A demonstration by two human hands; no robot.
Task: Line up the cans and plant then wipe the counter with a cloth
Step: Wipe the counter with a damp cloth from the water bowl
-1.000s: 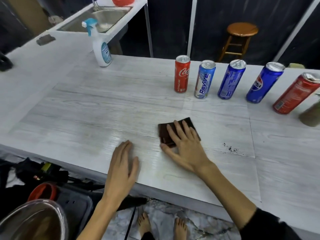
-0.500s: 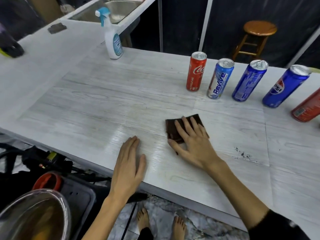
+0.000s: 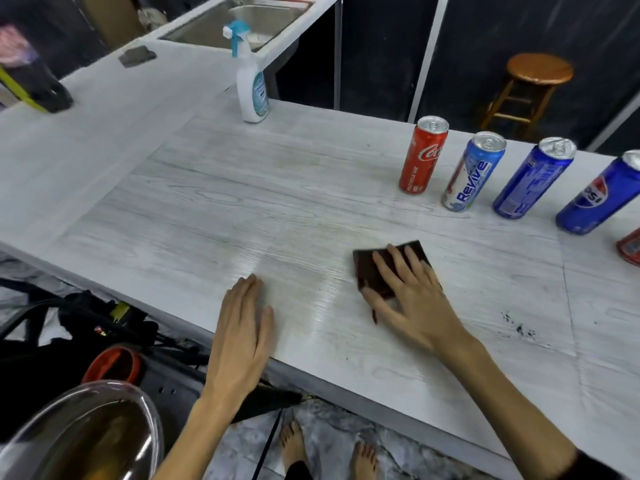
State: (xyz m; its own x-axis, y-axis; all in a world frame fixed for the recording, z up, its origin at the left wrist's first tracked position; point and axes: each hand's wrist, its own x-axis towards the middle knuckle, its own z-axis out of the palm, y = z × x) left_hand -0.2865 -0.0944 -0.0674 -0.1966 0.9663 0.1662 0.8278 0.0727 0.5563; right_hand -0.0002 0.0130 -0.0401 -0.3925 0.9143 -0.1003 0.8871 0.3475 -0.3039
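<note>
My right hand (image 3: 412,299) presses flat on a dark brown cloth (image 3: 372,268) on the pale wood-grain counter (image 3: 214,216), fingers spread over it. My left hand (image 3: 242,327) rests flat and empty near the counter's front edge, to the left of the cloth. Along the back right stands a row of cans: a red Coca-Cola can (image 3: 423,154), a light blue Revive can (image 3: 472,171), a blue can (image 3: 533,177) and a Pepsi can (image 3: 601,197). Another red can (image 3: 631,245) is cut off by the right edge. The plant is out of view.
A white spray bottle (image 3: 251,77) stands at the counter's back left, with a sink (image 3: 239,22) behind it. Black crumbs (image 3: 519,327) lie right of my right hand. A wooden stool (image 3: 530,88) stands beyond the counter. A metal bowl (image 3: 83,434) and bags lie below at the left.
The view has swung left, so the cans sit further right in frame and the plant has gone out of view. My right hand and the cloth have slid slightly along the counter.
</note>
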